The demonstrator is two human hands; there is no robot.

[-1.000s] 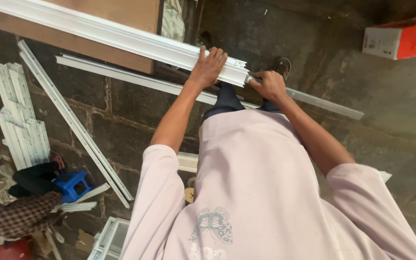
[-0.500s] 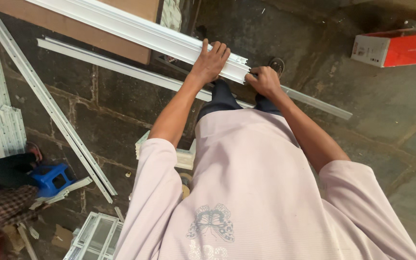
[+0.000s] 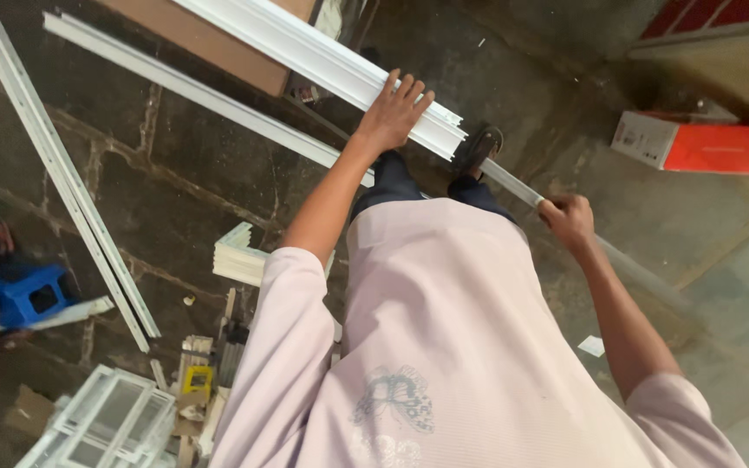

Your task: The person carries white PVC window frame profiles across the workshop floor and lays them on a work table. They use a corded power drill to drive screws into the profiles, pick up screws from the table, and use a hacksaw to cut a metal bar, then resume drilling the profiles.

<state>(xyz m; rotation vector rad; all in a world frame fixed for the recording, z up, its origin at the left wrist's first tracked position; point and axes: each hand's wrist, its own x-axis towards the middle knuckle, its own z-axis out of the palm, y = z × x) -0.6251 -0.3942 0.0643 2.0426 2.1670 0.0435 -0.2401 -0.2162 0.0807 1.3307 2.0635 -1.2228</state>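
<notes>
My left hand (image 3: 396,108) lies on top of a bundle of long white plastic profiles (image 3: 305,52), fingers spread over its far edge near the cut end. My right hand (image 3: 565,221) is closed around a thin pale strip (image 3: 513,184) that runs diagonally from beside my sandalled foot (image 3: 477,149) towards the lower right. The two hands are well apart. My pink shirt fills the lower middle of the view and hides the floor under me.
A brown board (image 3: 210,43) lies under the profiles. Long white profiles (image 3: 71,191) lie on the stone floor at left, short offcuts (image 3: 240,256) near my left elbow. A blue stool (image 3: 32,295), a white window frame (image 3: 106,425) and a red and white box (image 3: 695,143) are around.
My right hand has left the end of the white profile bundle and moved down to the right, now closed on the thin strip. My left hand stays on the bundle.
</notes>
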